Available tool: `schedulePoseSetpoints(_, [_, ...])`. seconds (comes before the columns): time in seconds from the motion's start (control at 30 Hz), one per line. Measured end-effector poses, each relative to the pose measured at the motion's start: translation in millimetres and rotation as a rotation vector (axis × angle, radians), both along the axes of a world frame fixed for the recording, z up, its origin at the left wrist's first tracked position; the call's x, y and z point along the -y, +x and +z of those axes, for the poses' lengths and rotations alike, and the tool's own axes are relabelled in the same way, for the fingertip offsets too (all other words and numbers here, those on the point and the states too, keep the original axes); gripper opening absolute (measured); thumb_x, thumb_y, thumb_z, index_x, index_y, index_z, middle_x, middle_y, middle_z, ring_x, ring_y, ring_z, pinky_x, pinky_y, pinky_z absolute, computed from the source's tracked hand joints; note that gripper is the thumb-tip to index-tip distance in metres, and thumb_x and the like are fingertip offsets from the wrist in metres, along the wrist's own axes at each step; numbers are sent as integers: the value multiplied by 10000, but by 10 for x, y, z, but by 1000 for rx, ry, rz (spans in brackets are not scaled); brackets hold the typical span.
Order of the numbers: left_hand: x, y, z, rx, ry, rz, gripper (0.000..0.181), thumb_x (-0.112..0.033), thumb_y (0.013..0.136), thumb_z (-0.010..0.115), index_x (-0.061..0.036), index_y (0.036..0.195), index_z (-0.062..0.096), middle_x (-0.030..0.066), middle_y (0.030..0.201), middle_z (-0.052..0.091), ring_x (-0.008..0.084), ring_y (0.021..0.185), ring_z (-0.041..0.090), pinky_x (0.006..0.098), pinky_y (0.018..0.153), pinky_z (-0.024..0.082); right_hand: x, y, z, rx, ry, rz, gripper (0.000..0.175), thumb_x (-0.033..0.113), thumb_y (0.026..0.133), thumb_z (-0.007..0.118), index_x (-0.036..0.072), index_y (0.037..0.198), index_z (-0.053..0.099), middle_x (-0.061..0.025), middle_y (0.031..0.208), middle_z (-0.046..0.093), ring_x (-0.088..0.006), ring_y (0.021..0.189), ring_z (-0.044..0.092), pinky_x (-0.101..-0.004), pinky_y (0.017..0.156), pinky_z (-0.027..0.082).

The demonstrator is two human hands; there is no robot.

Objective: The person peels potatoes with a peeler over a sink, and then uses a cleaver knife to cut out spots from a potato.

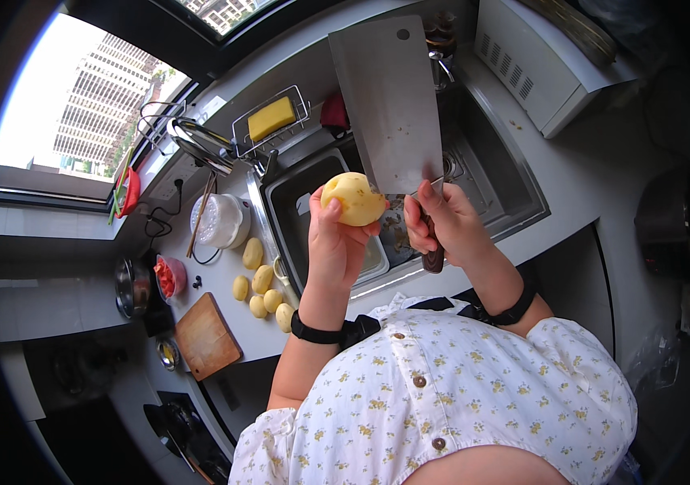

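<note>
Over the sink's front edge, my left hand grips a peeled potato with brown specks on its pale surface. My right hand is closed around the dark wooden handle of a cleaver. Its broad steel blade points away from me, and the corner near the handle is at the potato's right side; whether it touches is hard to tell. Small bits cling to the blade. Beneath both hands is a stainless steel sink, with brown peelings inside. The blade hides part of the sink.
Several potatoes lie on the counter left of the sink, near a pale-handled tool. Beyond them are a wooden cutting board, a pink bowl and a white container. A yellow sponge rests in a wire rack behind the sink.
</note>
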State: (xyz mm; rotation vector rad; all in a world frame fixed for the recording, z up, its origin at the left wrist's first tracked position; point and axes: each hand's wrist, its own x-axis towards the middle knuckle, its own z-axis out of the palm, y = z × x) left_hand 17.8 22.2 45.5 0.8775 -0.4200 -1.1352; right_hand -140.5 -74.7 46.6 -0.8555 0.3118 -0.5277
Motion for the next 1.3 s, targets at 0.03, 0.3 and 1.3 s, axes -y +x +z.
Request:
schedulePoseSetpoints(0.03, [0, 1, -1, 5, -3, -10, 476, -348, 932, 579, -112, 1256, 322, 141, 1167, 537, 327, 1023, 623, 336, 691, 510, -2, 4, 6, 0, -1, 1, 518, 516, 953, 534, 59, 713, 501, 10, 552, 438, -61, 422, 420, -215, 410, 329])
schedulePoseSetpoints(0.3, [-25, -26, 13, 29, 4, -14, 487, -352, 934, 573, -119, 1256, 292, 126, 1166, 526, 299, 997, 626, 331, 687, 508, -36, 28, 40, -3, 54, 37, 566, 577, 941, 495, 56, 719, 478, -11, 576, 432, -81, 414, 407, -236, 417, 328])
schedulePoseSetpoints(1.3, [49, -135, 216, -46, 22, -6, 437, -337, 970, 541, -79, 1298, 412, 116, 1151, 586, 253, 1041, 625, 368, 839, 547, -74, -23, -74, -59, -416, -266, 494, 427, 991, 528, 59, 664, 487, -2, 586, 491, -77, 439, 432, -243, 430, 315])
